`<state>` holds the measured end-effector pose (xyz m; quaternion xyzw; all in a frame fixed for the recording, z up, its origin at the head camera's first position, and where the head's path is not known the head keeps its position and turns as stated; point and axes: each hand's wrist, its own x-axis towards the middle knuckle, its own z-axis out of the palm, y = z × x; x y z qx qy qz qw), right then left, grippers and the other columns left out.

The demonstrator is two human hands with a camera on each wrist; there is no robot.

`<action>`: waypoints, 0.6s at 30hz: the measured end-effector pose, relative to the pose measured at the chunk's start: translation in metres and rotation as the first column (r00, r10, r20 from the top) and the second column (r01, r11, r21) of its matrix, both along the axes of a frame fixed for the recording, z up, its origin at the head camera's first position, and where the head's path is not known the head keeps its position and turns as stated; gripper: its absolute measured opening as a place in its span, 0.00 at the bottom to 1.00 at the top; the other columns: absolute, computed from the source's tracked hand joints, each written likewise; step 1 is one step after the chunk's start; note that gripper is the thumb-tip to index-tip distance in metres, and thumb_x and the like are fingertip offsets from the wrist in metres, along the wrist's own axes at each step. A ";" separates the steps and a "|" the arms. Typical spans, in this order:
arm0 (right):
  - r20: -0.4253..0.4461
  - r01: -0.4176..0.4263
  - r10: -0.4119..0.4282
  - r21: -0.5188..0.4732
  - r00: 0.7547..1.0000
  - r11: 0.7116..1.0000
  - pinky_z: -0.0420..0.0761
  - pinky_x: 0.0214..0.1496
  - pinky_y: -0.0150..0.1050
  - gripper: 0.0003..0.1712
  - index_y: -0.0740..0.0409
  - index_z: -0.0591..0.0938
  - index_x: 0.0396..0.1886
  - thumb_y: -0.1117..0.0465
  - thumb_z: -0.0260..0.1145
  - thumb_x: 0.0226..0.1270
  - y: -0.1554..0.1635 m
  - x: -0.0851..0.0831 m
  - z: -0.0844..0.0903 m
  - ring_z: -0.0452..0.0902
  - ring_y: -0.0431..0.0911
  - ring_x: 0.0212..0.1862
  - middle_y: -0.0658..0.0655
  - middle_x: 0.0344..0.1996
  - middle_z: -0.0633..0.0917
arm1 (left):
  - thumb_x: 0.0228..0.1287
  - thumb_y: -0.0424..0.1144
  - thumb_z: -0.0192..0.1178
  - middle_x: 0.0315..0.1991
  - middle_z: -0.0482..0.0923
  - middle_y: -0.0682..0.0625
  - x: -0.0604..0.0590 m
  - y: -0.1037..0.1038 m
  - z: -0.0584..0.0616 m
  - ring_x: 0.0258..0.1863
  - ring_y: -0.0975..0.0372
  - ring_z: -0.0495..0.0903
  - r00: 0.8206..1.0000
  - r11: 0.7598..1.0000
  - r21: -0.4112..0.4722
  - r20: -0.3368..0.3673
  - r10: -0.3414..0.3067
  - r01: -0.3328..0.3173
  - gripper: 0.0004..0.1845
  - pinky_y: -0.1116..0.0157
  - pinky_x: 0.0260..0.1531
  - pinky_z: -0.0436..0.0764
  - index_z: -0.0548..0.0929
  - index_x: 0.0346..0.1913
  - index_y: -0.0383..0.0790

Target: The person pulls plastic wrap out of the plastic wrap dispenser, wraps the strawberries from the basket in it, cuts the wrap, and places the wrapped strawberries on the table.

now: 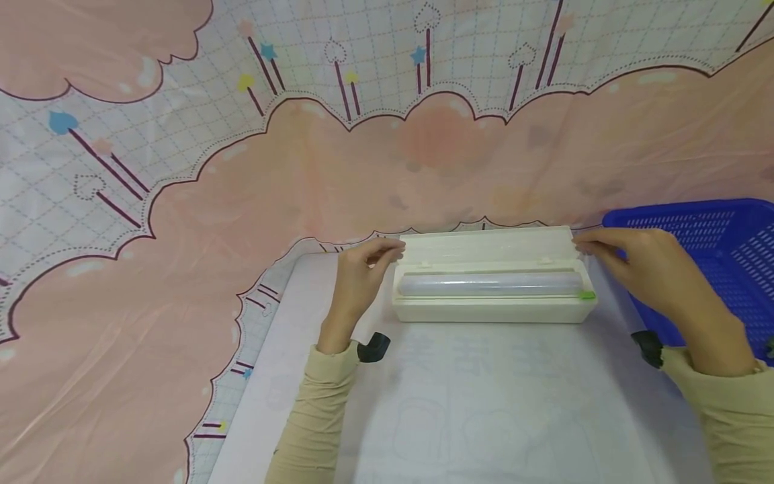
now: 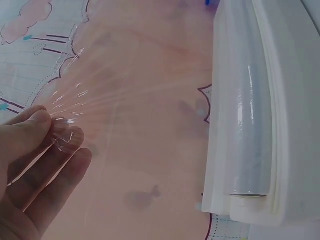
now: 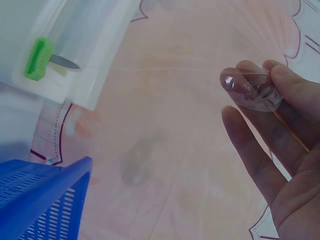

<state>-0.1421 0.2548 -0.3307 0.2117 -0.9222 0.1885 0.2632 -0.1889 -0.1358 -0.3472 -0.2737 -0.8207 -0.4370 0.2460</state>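
I note a cream cling-film dispenser box [image 1: 492, 296] lying open on the white mat [image 1: 484, 403], its long axis running left to right across my view, square to the person's forearms. The roll of film [image 1: 491, 284] lies in the trough along that same axis, with a green slide cutter [image 1: 586, 294] at its right end.

The left hand [image 1: 357, 282] is at the box's left end and the right hand [image 1: 641, 259] at its right end, one to each end of the long axis, both level with the raised lid [image 1: 486, 243]. Neither stands clearly nearer than the other; the box lies between them and just ahead of the wrists.

From the left wrist view, the left thumb and fingers [image 2: 35, 131] pinch a gathered edge of clear film [image 2: 75, 107], which fans out taut from the pinch towards the box. From the right wrist view, the right fingertips [image 3: 272, 82] pinch a bunched corner of the same film in like manner, the remaining fingers extended loosely below. In my judgement the sheet is held stretched between the two pinches, parallel to the roll, and any pull would need to run square to that axis and evenly on both sides.

A blue perforated basket [image 1: 719, 235] stands just beyond the right hand, near the box's right end.
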 end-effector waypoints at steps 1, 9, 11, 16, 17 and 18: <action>-0.001 0.002 -0.002 -0.003 1.000 1.000 0.64 0.25 0.33 0.13 0.60 0.89 0.42 0.73 0.72 0.56 0.000 0.000 0.001 0.65 0.41 0.22 0.61 0.32 0.89 | 0.65 0.29 0.65 0.36 0.89 0.45 0.000 0.000 0.001 0.34 0.58 0.88 1.000 1.000 0.004 -0.005 -0.003 0.003 0.05 0.67 0.39 0.85 0.88 0.41 0.35; -0.026 -0.005 0.004 -0.038 1.000 0.999 0.63 0.29 0.24 0.14 0.60 0.89 0.40 0.75 0.73 0.54 0.001 0.002 0.006 0.72 0.40 0.25 0.64 0.36 0.89 | 0.62 0.29 0.67 0.36 0.88 0.45 0.003 0.000 0.008 0.34 0.58 0.87 0.999 0.998 0.050 -0.045 -0.026 0.028 0.05 0.68 0.38 0.85 0.89 0.40 0.35; -0.041 -0.007 0.005 -0.047 0.999 0.999 0.65 0.30 0.22 0.14 0.60 0.90 0.39 0.76 0.74 0.52 0.001 0.001 0.006 0.75 0.41 0.26 0.64 0.36 0.89 | 0.62 0.29 0.67 0.36 0.88 0.45 0.003 0.000 0.010 0.34 0.59 0.87 0.998 0.998 0.054 -0.049 -0.029 0.032 0.05 0.69 0.39 0.85 0.89 0.40 0.35; -0.043 0.003 -0.006 -0.066 0.999 0.998 0.65 0.31 0.21 0.14 0.60 0.90 0.39 0.76 0.74 0.52 0.002 0.003 0.008 0.78 0.44 0.29 0.63 0.36 0.90 | 0.62 0.30 0.67 0.35 0.88 0.46 0.004 0.000 0.013 0.34 0.59 0.87 0.998 0.996 0.074 -0.046 -0.039 0.042 0.05 0.69 0.39 0.85 0.89 0.40 0.35; -0.041 0.006 -0.009 -0.068 0.999 0.998 0.65 0.32 0.20 0.14 0.60 0.89 0.40 0.76 0.74 0.53 0.002 0.003 0.009 0.78 0.45 0.29 0.62 0.36 0.90 | 0.62 0.30 0.67 0.35 0.88 0.46 0.004 0.000 0.013 0.34 0.58 0.87 0.998 0.996 0.080 -0.047 -0.043 0.047 0.05 0.69 0.39 0.85 0.89 0.40 0.35; -0.041 0.006 -0.009 -0.072 0.999 0.997 0.65 0.33 0.19 0.14 0.60 0.89 0.40 0.76 0.73 0.53 0.001 0.004 0.010 0.79 0.46 0.30 0.61 0.36 0.90 | 0.62 0.30 0.67 0.36 0.88 0.45 0.004 0.000 0.014 0.34 0.58 0.87 0.998 0.995 0.085 -0.049 -0.047 0.051 0.05 0.69 0.39 0.85 0.89 0.40 0.35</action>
